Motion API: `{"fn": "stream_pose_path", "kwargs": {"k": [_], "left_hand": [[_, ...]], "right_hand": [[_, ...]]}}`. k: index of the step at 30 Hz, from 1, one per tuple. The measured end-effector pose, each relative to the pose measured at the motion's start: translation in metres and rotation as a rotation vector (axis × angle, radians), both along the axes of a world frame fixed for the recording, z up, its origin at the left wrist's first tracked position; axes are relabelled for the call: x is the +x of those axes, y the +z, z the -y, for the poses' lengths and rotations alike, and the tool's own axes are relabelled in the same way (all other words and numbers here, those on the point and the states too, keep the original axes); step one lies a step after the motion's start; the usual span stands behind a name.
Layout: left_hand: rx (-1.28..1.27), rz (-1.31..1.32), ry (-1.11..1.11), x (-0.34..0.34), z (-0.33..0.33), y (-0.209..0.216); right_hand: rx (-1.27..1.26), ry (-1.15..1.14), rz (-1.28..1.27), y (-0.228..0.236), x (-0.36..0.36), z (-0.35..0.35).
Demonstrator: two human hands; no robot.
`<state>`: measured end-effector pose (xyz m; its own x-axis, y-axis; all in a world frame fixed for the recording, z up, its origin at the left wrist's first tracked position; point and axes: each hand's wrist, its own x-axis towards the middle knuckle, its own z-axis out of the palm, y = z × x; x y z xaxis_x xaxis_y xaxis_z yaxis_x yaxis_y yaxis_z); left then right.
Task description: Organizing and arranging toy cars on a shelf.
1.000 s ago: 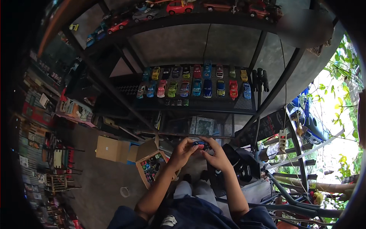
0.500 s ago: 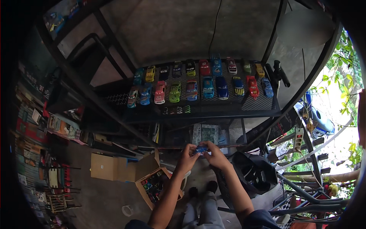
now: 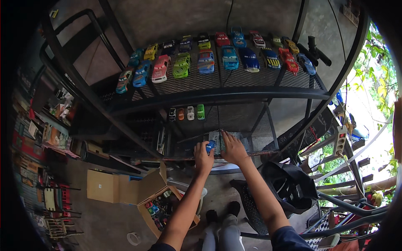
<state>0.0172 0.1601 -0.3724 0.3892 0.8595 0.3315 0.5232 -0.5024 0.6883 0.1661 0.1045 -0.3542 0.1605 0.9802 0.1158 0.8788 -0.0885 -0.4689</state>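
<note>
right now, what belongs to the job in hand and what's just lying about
Likely involved: left hand holding a small blue toy; open right hand beside it; four small toy cars; larger toy cars above; open cardboard box.
Lying about: black bag; white power strip.

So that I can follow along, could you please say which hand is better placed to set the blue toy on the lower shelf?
Probably the left hand: it holds the blue toy near the lower shelf, while the right hand looks open and empty.

Toy cars (image 3: 190, 113) on lower shelf (image 3: 238, 120)
</note>
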Motion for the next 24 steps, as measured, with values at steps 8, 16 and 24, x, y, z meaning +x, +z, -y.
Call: {"fn": "stream_pose_path", "kwargs": {"k": [8, 16, 24], "left_hand": [[0.124, -0.083, 0.093, 0.027, -0.007, -0.020], [0.154, -0.164, 0.015, 0.016, -0.023, -0.010], [0.262, -0.396, 0.068, -0.030, -0.067, -0.011]], "right_hand": [[0.120, -0.072, -0.003, -0.032, -0.014, 0.012], [0.091, -0.087, 0.053, -0.008, -0.016, -0.002], [0.272, 0.067, 0.057, -0.019, 0.002, -0.045]]}}
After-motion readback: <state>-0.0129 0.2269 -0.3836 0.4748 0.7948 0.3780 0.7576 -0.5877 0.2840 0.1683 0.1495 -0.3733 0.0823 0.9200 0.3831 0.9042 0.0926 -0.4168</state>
